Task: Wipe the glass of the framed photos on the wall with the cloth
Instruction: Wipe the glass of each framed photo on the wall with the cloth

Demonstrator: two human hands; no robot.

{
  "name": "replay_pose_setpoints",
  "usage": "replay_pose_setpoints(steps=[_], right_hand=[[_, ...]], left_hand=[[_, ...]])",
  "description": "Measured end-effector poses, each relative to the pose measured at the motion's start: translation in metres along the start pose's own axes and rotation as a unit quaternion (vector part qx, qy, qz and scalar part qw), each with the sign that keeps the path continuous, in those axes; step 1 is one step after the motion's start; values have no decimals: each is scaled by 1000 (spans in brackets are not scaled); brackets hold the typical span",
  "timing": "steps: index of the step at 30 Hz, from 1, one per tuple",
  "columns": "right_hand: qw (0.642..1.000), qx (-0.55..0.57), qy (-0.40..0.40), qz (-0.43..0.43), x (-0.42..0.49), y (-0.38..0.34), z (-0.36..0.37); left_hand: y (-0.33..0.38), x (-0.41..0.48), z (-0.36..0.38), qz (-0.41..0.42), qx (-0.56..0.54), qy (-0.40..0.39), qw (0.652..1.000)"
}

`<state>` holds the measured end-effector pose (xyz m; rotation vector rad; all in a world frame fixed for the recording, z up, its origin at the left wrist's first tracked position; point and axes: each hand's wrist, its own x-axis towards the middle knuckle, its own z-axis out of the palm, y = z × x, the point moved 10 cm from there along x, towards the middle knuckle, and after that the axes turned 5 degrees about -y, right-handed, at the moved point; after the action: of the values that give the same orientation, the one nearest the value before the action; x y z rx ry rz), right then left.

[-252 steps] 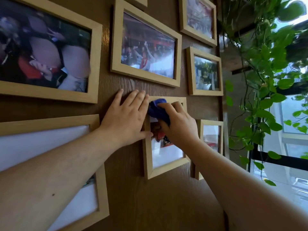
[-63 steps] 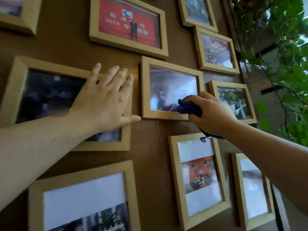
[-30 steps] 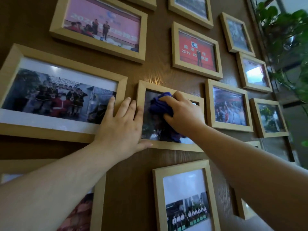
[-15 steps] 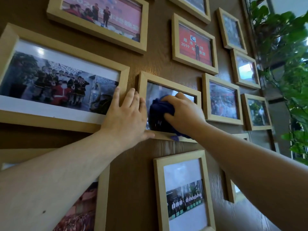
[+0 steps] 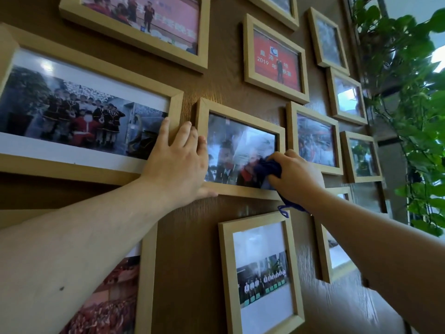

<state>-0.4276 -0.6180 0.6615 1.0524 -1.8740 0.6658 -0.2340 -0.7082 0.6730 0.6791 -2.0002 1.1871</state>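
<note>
Several light wooden photo frames hang on a brown wood-grain wall point(image 5: 192, 249). My right hand point(image 5: 295, 178) is closed around a dark blue cloth point(image 5: 268, 168) and presses it on the lower right corner of the glass of a small landscape frame point(image 5: 237, 109) in the middle. Streaks show on that glass. My left hand point(image 5: 178, 165) lies flat with fingers spread against that frame's left edge, thumb under its bottom rail. A tail of the cloth hangs below my right wrist.
A large frame point(image 5: 91, 165) hangs to the left, a red-photo frame point(image 5: 274, 59) above, a portrait frame point(image 5: 258, 273) below, and smaller frames to the right. A leafy green climbing plant point(image 5: 409, 112) stands by the bright window at the right.
My right hand has slid the cloth from the left middle of the glass to its lower right corner, uncovering most of the photo. My left hand stays on the frame's left edge.
</note>
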Motion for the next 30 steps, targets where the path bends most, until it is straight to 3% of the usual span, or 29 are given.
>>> replay_pose_setpoints(steps=[3, 8, 12, 21, 30], right_hand=[[999, 28, -10, -25, -5, -21, 1], [985, 81, -33, -151, -14, -104, -4], [971, 155, -63, -173, -13, -132, -8], [980, 133, -91, -120, -17, -56, 12], [992, -25, -110, -63, -22, 6, 19]], left_hand=[[2, -1, 0, -4, -3, 4, 1000], [2, -1, 1, -10, -7, 11, 1000], [1, -2, 0, -6, -3, 15, 1000], [2, -1, 2, -14, 9, 5, 1000], [2, -2, 1, -21, 26, -9, 999]])
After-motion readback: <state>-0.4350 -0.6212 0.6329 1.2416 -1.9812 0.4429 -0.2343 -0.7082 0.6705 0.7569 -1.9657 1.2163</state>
